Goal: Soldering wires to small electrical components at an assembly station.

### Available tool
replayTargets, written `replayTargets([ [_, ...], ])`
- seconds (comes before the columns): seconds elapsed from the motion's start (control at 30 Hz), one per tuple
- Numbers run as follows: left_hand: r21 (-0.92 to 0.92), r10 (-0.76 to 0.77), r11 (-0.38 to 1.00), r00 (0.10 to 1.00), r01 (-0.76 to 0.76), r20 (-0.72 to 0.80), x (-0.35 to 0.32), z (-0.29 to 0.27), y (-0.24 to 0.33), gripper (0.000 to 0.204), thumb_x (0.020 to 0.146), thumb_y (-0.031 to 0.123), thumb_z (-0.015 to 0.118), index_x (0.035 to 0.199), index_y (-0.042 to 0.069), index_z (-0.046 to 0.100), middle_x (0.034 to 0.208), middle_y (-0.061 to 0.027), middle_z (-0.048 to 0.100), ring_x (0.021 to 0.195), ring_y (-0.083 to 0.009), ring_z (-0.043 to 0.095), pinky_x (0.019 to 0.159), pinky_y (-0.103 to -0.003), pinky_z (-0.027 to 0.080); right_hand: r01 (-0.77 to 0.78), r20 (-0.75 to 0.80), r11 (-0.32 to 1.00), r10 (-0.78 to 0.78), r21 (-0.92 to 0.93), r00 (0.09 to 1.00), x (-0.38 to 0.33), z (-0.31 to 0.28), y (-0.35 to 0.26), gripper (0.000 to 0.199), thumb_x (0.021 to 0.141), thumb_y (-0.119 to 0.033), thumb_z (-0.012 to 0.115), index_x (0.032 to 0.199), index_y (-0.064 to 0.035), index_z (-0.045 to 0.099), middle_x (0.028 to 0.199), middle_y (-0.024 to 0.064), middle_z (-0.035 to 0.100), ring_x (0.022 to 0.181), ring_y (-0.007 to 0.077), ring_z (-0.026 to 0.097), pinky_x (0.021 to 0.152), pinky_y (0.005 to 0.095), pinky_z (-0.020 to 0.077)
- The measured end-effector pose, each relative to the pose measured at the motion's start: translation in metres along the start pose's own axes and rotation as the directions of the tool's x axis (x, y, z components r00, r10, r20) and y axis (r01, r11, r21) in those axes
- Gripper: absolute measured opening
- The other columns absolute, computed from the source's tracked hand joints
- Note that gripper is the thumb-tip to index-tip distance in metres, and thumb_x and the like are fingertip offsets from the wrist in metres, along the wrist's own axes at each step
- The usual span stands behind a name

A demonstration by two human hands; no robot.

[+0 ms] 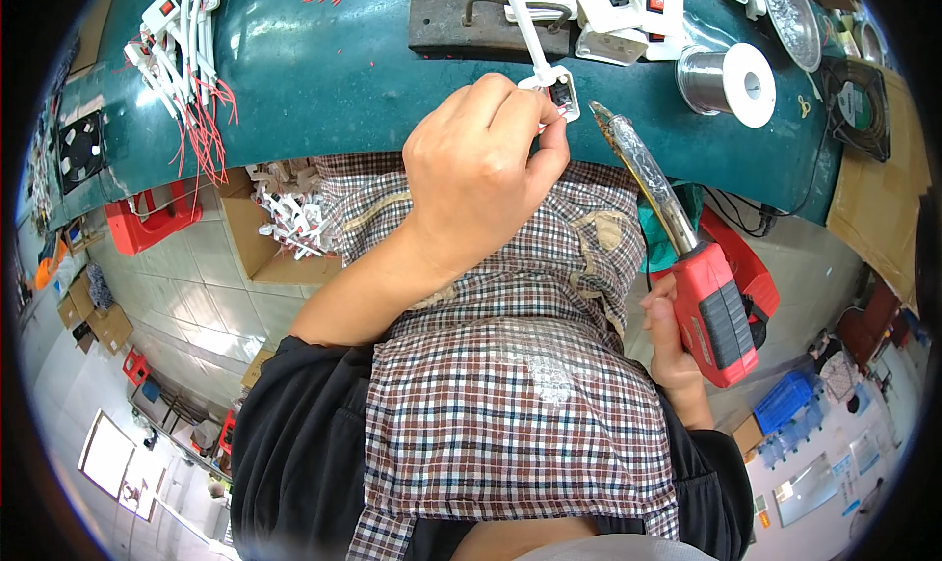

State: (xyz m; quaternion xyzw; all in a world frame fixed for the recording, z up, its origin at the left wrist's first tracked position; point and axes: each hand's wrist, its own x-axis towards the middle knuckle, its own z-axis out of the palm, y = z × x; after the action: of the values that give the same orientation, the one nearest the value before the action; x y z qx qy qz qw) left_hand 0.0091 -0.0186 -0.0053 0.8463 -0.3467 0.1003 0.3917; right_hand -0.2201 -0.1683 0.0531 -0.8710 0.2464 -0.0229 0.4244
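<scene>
At the near edge of the green-topped bench, my left hand (pixel 483 164) is closed in a pinch at a small white plastic switch housing (pixel 572 102). Black parts show inside this housing, and a white cable (pixel 527 33) runs up from it. My fingers partly cover it, along with what looks like a bit of red wire. Lower right, my right hand (pixel 672 350) is wrapped around the red and black handle of a soldering iron (pixel 714 311). The iron's long metal barrel slants up and left, its tip just right of the housing without visible contact.
A dark metal block (pixel 456 33) and several white switch housings with red rockers (pixel 628 7) lie beyond my hands. Right of them stands a solder spool (pixel 748 85). White cables with red wires (pixel 196 61) lie far left. Below the bench is a cardboard box (pixel 250 232) of white parts.
</scene>
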Motion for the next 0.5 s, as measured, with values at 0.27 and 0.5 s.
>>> replayTargets([
  [0.27, -0.004, 0.003, 1.000, 1.000, -0.003, 0.001, 0.0003, 0.0009, -0.0012, 0.015, 0.072, 0.007, 0.079, 0.076, 0.011, 0.066, 0.072, -0.0015, 0.059, 0.061, -0.0196, 0.061, 0.051, -0.033, 0.047, -0.037, 0.023, 0.999, 0.036, 0.026, 0.999, 0.0033, -0.0035, -0.0037, 0.015, 0.083, -0.004, 0.076, 0.097, -0.0031, 0.072, 0.086, 0.0099, 0.070, 0.074, 0.0280, 0.069, 0.070, 0.0362, 0.0549],
  [0.5, 0.004, -0.001, 1.000, 1.000, 0.001, 0.009, -0.0010, -0.0023, 0.0005, 0.015, 0.072, 0.008, 0.080, 0.077, 0.011, 0.066, 0.073, -0.0015, 0.059, 0.061, -0.0197, 0.060, 0.051, -0.033, 0.047, -0.071, 0.003, 0.995, 0.071, 0.065, 0.997, 0.0026, -0.0050, -0.0074, 0.012, 0.084, -0.006, 0.076, 0.095, -0.0034, 0.071, 0.085, 0.0082, 0.070, 0.076, 0.0247, 0.069, 0.071, 0.0348, 0.0546],
])
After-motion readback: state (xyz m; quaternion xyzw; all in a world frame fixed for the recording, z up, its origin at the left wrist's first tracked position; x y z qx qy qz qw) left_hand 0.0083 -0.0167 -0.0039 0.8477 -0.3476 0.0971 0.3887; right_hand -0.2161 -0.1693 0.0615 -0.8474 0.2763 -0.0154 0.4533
